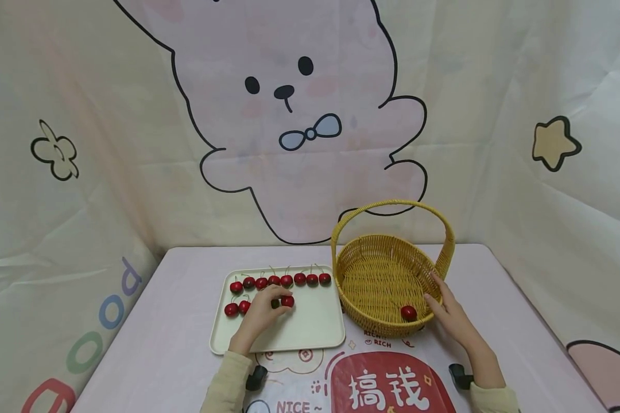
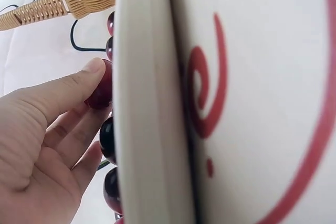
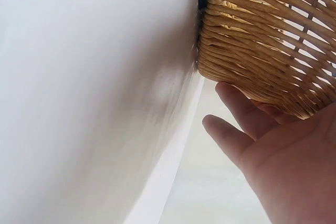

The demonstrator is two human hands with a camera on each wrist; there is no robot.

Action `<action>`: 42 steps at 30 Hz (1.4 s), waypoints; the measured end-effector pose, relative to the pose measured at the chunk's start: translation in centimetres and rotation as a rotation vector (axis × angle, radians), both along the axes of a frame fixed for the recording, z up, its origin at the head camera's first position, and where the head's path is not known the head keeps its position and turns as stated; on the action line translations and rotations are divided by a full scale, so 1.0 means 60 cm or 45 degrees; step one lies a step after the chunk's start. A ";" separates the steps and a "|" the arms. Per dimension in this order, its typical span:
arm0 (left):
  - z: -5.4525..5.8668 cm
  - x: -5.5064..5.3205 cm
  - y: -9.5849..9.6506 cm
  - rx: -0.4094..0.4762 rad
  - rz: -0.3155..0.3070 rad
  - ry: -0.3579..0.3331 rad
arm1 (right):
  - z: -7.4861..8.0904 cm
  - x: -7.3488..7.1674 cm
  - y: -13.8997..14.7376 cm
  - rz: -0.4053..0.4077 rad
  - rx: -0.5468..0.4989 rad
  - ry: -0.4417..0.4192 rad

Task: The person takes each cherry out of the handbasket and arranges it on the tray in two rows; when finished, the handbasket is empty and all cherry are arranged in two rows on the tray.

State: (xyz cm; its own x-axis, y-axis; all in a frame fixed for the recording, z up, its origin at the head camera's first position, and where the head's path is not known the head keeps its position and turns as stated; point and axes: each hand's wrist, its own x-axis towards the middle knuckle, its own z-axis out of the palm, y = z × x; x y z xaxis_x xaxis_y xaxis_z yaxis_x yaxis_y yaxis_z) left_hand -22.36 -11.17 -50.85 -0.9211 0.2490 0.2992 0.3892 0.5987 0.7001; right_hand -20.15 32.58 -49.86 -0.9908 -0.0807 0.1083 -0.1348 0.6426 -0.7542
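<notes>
My left hand [image 1: 260,314] is over the white tray [image 1: 315,327], pinching a dark red cherry [image 2: 101,90] between thumb and fingers. In the head view that cherry shows at the fingertips, at the right end of the front row. A back row of several stemmed cherries [image 1: 299,279] runs along the tray's far side. More cherries [image 1: 231,310] lie in the front row, partly hidden by the hand. At the right, my right hand [image 1: 452,315] holds the side of the yellow wicker basket [image 1: 377,275], thumb over the rim and fingers along the outside [image 3: 236,140]. One cherry [image 1: 409,313] lies inside the basket.
The basket's tall arched handle [image 1: 392,202] rises above it. The basket stands close to the tray's right edge. A printed red pattern [image 1: 392,384] marks the pale tablecloth in front. Cloth walls with cartoon drawings [image 1: 310,133] enclose the table at the back and sides.
</notes>
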 end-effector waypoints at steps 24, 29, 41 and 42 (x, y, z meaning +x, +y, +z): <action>-0.011 -0.005 -0.005 -0.033 0.023 -0.011 | 0.000 0.001 0.000 0.017 -0.004 0.014; -0.014 -0.006 -0.005 -0.043 0.013 -0.003 | -0.001 0.001 0.000 0.020 -0.005 0.018; -0.016 -0.006 -0.006 -0.053 0.026 -0.019 | 0.001 0.001 -0.001 0.017 -0.008 0.011; -0.016 -0.006 -0.006 -0.056 0.025 -0.020 | 0.001 0.001 -0.001 0.017 -0.008 0.012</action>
State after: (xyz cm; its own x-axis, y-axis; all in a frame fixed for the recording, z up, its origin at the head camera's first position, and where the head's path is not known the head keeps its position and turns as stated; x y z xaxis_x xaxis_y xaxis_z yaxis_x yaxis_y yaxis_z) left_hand -22.71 -11.55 -51.82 -0.9305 0.2431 0.2740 0.3662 0.6365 0.6788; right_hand -20.08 32.51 -49.80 -0.9886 -0.0936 0.1179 -0.1505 0.6360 -0.7569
